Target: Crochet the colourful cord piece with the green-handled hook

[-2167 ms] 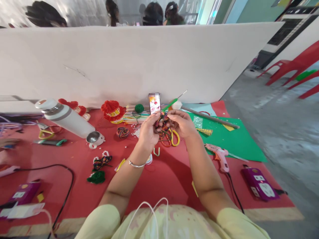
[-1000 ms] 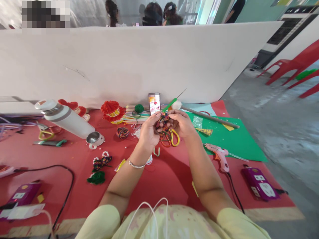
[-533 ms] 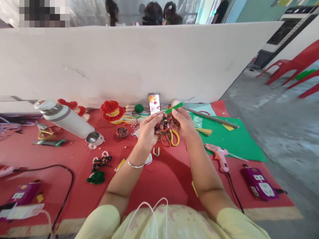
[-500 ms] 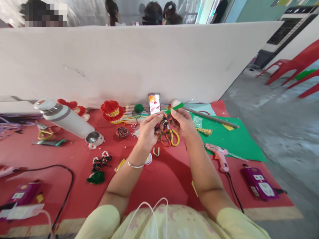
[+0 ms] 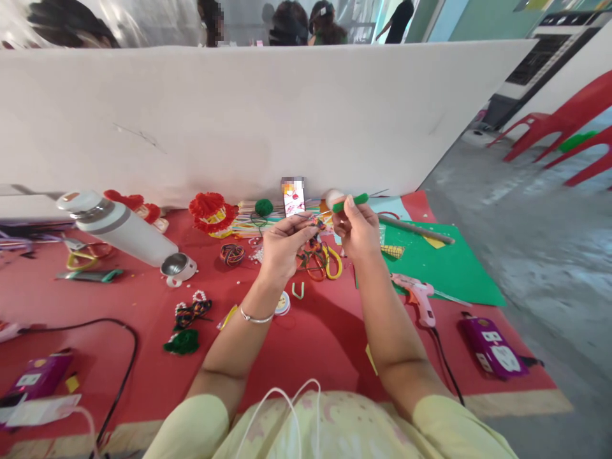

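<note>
My right hand is closed round the green handle of a crochet hook. The hook's thin metal shaft points left, to a piece of multicoloured crochet work pinched in my left hand. Dark, colourful yarn hangs below that hand; where the hook's tip meets the stitches is too small to make out. Just beneath my hands lie scissors with yellow and orange handles. Behind them a phone leans upright with a picture on its screen. A ball of multicoloured yarn rests to the left.
On the red table are a white flask, a metal cup, a red yarn piece and a green yarn ball. To the right lie a pink glue gun and a purple power socket. A white board stands behind.
My hands have moved apart slightly. My right hand has drawn the crochet hook to the right, so its shaft now shows beside the crochet work.
</note>
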The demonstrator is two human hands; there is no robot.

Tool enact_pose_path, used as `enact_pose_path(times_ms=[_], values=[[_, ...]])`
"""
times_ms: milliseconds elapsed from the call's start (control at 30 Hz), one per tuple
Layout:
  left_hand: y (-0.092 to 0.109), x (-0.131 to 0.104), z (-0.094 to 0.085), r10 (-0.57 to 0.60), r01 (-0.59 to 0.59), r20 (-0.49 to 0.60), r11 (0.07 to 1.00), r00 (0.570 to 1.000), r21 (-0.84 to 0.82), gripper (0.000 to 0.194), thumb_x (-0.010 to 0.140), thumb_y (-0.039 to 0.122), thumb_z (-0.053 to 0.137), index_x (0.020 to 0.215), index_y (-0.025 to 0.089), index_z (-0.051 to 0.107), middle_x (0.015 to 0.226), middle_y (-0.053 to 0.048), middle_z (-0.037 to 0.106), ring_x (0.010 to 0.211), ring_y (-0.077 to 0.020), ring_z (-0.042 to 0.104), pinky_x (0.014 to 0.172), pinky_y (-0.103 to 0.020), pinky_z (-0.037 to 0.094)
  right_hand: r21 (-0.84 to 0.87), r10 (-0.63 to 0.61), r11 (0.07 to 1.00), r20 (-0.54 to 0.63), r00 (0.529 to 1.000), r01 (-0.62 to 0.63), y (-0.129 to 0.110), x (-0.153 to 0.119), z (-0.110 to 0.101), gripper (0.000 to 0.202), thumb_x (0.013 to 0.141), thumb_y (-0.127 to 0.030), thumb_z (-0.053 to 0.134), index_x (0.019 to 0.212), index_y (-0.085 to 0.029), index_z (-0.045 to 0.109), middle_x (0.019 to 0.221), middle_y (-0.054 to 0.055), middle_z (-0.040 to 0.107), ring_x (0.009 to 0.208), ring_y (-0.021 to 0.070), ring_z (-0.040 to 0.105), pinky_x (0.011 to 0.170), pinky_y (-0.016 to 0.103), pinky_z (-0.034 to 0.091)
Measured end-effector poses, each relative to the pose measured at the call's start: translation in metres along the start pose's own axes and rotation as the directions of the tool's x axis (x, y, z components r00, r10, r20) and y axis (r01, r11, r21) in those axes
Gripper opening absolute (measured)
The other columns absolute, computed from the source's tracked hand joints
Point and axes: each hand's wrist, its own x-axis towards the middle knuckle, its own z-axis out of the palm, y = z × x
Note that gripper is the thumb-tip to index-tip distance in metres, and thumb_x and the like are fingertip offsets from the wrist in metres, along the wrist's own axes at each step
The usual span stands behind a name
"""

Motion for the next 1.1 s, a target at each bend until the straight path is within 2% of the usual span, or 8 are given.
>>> enact_pose_path(times_ms=[133, 300, 433, 567, 700, 900, 1000, 1100], values=[[0.000, 0.002, -0.002, 0.027, -0.027, 0.005, 0.999, 1.000, 0.045, 0.033, 0.064, 0.018, 0.095, 0.095, 0.021, 0.086, 0.079, -0.003, 0.079, 0.060, -0.0094, 0.066, 0.047, -0.018, 0.047, -0.009, -0.017, 1.000, -0.079, 0.997, 0.016, -0.004, 0.002, -0.001, 0.037, 0.077, -0.062, 0.080, 0.086, -0.027, 0.073, 0.086, 0.002, 0.072, 0.066, 0.0118, 0.057, 0.047, 0.026, 0.034], [-0.002, 0.002, -0.003, 0.093, -0.091, -0.010, 0.990, 0.996, 0.107, 0.034, 0.065, 0.014, 0.093, 0.098, 0.021, 0.086, 0.083, -0.004, 0.081, 0.069, -0.0108, 0.070, 0.056, -0.019, 0.053, -0.026, -0.064, 0.998, -0.015, 0.998, 0.063, -0.004, -0.001, 0.000, 0.031, 0.080, -0.058, 0.078, 0.082, -0.027, 0.073, 0.091, 0.002, 0.075, 0.079, 0.0157, 0.066, 0.056, 0.027, 0.046], [-0.001, 0.002, -0.003, 0.114, -0.109, -0.031, 0.987, 0.993, 0.119, 0.034, 0.063, 0.010, 0.092, 0.095, 0.020, 0.085, 0.083, -0.003, 0.081, 0.074, -0.0115, 0.072, 0.068, -0.021, 0.058, -0.119, -0.164, 0.981, -0.075, 0.984, 0.155, -0.001, -0.002, 0.000, 0.033, 0.083, -0.061, 0.075, 0.085, -0.028, 0.072, 0.096, 0.003, 0.075, 0.085, 0.0183, 0.069, 0.061, 0.030, 0.050], [0.002, 0.001, -0.003, 0.076, -0.076, 0.004, 0.990, 0.997, 0.115, 0.036, 0.063, 0.011, 0.092, 0.098, 0.019, 0.086, 0.079, -0.002, 0.079, 0.067, -0.0102, 0.069, 0.059, -0.020, 0.054, -0.113, -0.201, 0.975, -0.095, 0.975, 0.190, 0.000, 0.000, -0.001, 0.037, 0.085, -0.066, 0.072, 0.091, -0.030, 0.069, 0.096, 0.003, 0.073, 0.090, 0.0195, 0.070, 0.065, 0.031, 0.054], [0.007, 0.003, -0.004, 0.101, -0.098, -0.016, 0.988, 0.995, 0.119, 0.035, 0.064, 0.012, 0.092, 0.098, 0.020, 0.086, 0.078, -0.001, 0.078, 0.058, -0.0067, 0.061, 0.049, -0.018, 0.045, -0.115, -0.234, 0.967, -0.054, 0.971, 0.227, -0.002, 0.001, -0.006, 0.029, 0.088, -0.059, 0.073, 0.095, -0.031, 0.071, 0.084, 0.000, 0.068, 0.082, 0.0166, 0.066, 0.067, 0.030, 0.053], [0.010, 0.007, -0.009, 0.000, 0.001, -0.005, 0.999, 1.000, 0.043, 0.037, 0.066, 0.013, 0.091, 0.102, 0.020, 0.085, 0.078, -0.001, 0.076, 0.047, -0.0029, 0.049, 0.041, -0.019, 0.034, -0.338, 0.026, 0.939, 0.245, 0.969, 0.060, -0.006, -0.008, -0.005, 0.027, 0.079, -0.046, 0.085, 0.097, -0.026, 0.080, 0.091, 0.001, 0.076, 0.086, 0.0168, 0.067, 0.077, 0.031, 0.056], [0.008, 0.008, -0.010, -0.004, 0.004, -0.012, 1.000, 1.000, 0.025, 0.037, 0.065, 0.013, 0.091, 0.101, 0.021, 0.084, 0.079, -0.002, 0.076, 0.047, -0.0031, 0.050, 0.041, -0.019, 0.033, -0.279, 0.149, 0.958, 0.282, 0.948, -0.068, -0.002, -0.009, -0.002, 0.032, 0.074, -0.044, 0.089, 0.098, -0.024, 0.082, 0.092, 0.001, 0.080, 0.084, 0.0171, 0.070, 0.081, 0.033, 0.058], [0.008, 0.008, -0.009, 0.023, -0.023, -0.014, 0.999, 1.000, 0.031, 0.036, 0.067, 0.014, 0.090, 0.101, 0.021, 0.084, 0.082, -0.002, 0.076, 0.049, -0.0037, 0.051, 0.041, -0.020, 0.031, -0.202, 0.198, 0.969, 0.269, 0.943, -0.146, 0.002, -0.008, -0.001, 0.026, 0.073, -0.040, 0.090, 0.091, -0.024, 0.081, 0.081, -0.001, 0.077, 0.073, 0.0141, 0.068, 0.072, 0.029, 0.057]])
